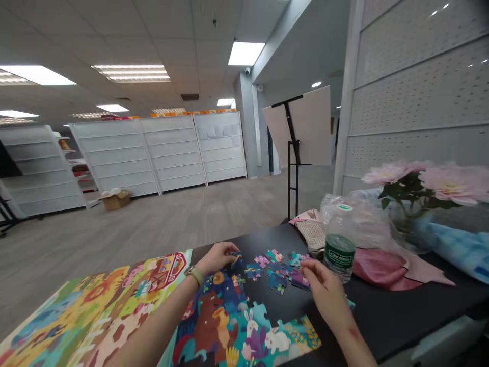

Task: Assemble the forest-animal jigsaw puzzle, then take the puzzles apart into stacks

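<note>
My left hand (218,258), with a watch at the wrist, is closed at the top edge of a partly joined jigsaw puzzle (214,311). Its fingertips pinch a dark blue puzzle piece (237,261) there. The joined part shows a bear, white rabbits and plants. Right of it, several loose puzzle pieces (277,280) lie on the black table (267,239). Above the right end of these pieces is my right hand (325,291), its thumb and forefinger nearly together. Whatever lies between those fingertips is too small or hidden to make out.
A colourful farm-animal picture sheet (126,311) lies at the left, under my left forearm. Close beyond my right hand stands a water bottle (340,250). Pink cloth (385,270), clear plastic wrap and a flower vase (410,224) crowd the table's right side.
</note>
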Motion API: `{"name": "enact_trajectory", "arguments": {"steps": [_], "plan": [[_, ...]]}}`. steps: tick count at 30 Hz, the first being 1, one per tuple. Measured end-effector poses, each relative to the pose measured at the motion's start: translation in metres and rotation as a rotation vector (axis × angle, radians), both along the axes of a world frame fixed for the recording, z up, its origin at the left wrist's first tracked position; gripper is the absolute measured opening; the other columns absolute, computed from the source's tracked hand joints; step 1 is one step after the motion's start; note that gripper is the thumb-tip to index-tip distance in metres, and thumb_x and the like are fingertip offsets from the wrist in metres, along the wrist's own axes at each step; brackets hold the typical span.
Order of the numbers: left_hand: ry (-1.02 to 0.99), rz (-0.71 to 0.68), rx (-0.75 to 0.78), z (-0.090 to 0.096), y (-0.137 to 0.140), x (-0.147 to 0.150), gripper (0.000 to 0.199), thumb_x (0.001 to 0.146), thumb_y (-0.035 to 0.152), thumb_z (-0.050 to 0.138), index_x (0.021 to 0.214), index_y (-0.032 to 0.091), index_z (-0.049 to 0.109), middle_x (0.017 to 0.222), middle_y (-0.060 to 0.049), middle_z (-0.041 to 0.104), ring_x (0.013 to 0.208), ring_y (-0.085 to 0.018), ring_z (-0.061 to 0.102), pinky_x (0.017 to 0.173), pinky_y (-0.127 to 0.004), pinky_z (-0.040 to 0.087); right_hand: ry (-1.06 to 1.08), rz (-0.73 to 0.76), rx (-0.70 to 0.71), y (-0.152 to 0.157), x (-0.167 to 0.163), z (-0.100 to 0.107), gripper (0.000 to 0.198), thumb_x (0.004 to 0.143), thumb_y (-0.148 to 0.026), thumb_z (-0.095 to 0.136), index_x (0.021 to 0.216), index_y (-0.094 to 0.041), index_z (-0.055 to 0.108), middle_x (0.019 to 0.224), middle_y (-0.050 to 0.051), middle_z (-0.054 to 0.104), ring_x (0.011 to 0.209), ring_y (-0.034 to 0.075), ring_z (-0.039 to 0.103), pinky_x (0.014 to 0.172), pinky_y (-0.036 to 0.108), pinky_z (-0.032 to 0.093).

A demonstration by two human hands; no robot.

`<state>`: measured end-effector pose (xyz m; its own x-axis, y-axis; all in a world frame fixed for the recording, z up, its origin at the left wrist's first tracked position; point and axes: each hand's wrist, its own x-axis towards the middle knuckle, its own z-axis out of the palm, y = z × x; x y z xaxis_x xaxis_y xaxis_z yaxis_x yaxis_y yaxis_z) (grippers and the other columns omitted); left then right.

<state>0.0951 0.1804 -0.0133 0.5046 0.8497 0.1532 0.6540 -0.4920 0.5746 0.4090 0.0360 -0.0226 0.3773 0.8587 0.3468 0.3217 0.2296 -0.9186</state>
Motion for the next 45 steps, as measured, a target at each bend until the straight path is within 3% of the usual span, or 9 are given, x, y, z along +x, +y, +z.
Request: {"name": "enact_trajectory", "arguments": {"steps": [6, 13, 19, 25, 29, 34, 39, 43, 45], "plan": [[-0.167, 0.065, -0.071, -0.015, -0.002, -0.019, 0.036, 0.084, 0.033, 0.060, 0.109, 0.011, 0.073, 0.086, -0.008, 0.075, 0.074, -0.020, 0.069, 0.066, -0.028, 0.053, -0.232, 0.019, -0.033, -0.003, -0.019, -0.010, 0.032, 0.083, -0.052, 0.055, 0.085, -0.026, 0.072, 0.086, 0.004, 0.076, 0.074, 0.024, 0.069, 0.067, 0.031, 0.053], [-0.237, 0.091, -0.090, -0.028, -0.004, -0.014, 0.026, 0.078, 0.031, 0.067, 0.095, 0.015, 0.078, 0.087, -0.006, 0.078, 0.082, -0.022, 0.072, 0.072, -0.027, 0.055, -0.164, -0.045, -0.083, 0.004, -0.008, -0.026, 0.034, 0.078, -0.054, 0.058, 0.086, -0.024, 0.073, 0.085, 0.006, 0.077, 0.082, 0.028, 0.071, 0.068, 0.032, 0.054], [-0.209, 0.217, 0.045, -0.024, -0.003, -0.015, 0.024, 0.086, 0.032, 0.059, 0.098, 0.017, 0.074, 0.091, -0.006, 0.078, 0.084, -0.022, 0.072, 0.078, -0.029, 0.054, -0.116, -0.036, -0.036, -0.008, -0.017, -0.017, 0.030, 0.082, -0.049, 0.057, 0.083, -0.023, 0.071, 0.082, 0.006, 0.076, 0.079, 0.026, 0.071, 0.069, 0.031, 0.055], [-0.078, 0.269, 0.210, -0.027, -0.010, -0.015, 0.032, 0.092, 0.038, 0.054, 0.115, 0.022, 0.070, 0.127, -0.010, 0.068, 0.121, -0.030, 0.059, 0.106, -0.043, 0.041, -0.041, -0.227, 0.088, -0.025, -0.008, -0.009, 0.025, 0.082, -0.044, 0.058, 0.081, -0.021, 0.069, 0.081, 0.007, 0.074, 0.075, 0.025, 0.068, 0.069, 0.031, 0.052], [0.000, 0.160, 0.231, -0.019, -0.019, -0.006, 0.028, 0.093, 0.038, 0.053, 0.109, 0.024, 0.072, 0.116, -0.007, 0.071, 0.113, -0.028, 0.061, 0.102, -0.039, 0.042, 0.073, -0.406, 0.135, -0.031, 0.013, -0.001, 0.025, 0.081, -0.041, 0.058, 0.085, -0.019, 0.070, 0.078, 0.006, 0.071, 0.073, 0.022, 0.064, 0.064, 0.030, 0.049], [0.115, 0.069, 0.231, 0.000, -0.047, 0.020, 0.025, 0.089, 0.032, 0.058, 0.110, 0.029, 0.071, 0.116, -0.004, 0.070, 0.114, -0.028, 0.060, 0.101, -0.040, 0.040, 0.185, -0.445, 0.176, -0.034, 0.030, 0.009, 0.020, 0.078, -0.036, 0.059, 0.081, -0.019, 0.069, 0.073, 0.004, 0.068, 0.068, 0.019, 0.059, 0.060, 0.029, 0.046], [0.117, -0.128, 0.171, 0.015, -0.076, 0.073, 0.034, 0.089, 0.034, 0.060, 0.122, 0.030, 0.067, 0.125, -0.006, 0.067, 0.119, -0.030, 0.057, 0.104, -0.042, 0.040, 0.242, -0.398, 0.208, -0.034, 0.032, 0.007, 0.018, 0.078, -0.034, 0.061, 0.080, -0.018, 0.069, 0.073, 0.004, 0.068, 0.068, 0.019, 0.060, 0.061, 0.029, 0.047], [0.075, -0.222, 0.154, 0.013, -0.076, 0.120, 0.040, 0.088, 0.032, 0.062, 0.127, 0.027, 0.064, 0.131, -0.008, 0.064, 0.122, -0.032, 0.055, 0.105, -0.044, 0.041, 0.218, -0.397, 0.205, -0.036, 0.045, 0.005, 0.018, 0.078, -0.034, 0.058, 0.079, -0.019, 0.068, 0.071, 0.004, 0.068, 0.067, 0.020, 0.061, 0.061, 0.029, 0.046], [0.048, -0.268, 0.141, 0.007, -0.073, 0.138, 0.047, 0.087, 0.031, 0.065, 0.133, 0.026, 0.060, 0.136, -0.008, 0.061, 0.126, -0.031, 0.054, 0.108, -0.043, 0.040, 0.115, -0.391, 0.107, -0.037, 0.058, 0.002, 0.019, 0.078, -0.034, 0.054, 0.077, -0.021, 0.067, 0.071, 0.004, 0.069, 0.068, 0.021, 0.062, 0.061, 0.030, 0.046]]}}
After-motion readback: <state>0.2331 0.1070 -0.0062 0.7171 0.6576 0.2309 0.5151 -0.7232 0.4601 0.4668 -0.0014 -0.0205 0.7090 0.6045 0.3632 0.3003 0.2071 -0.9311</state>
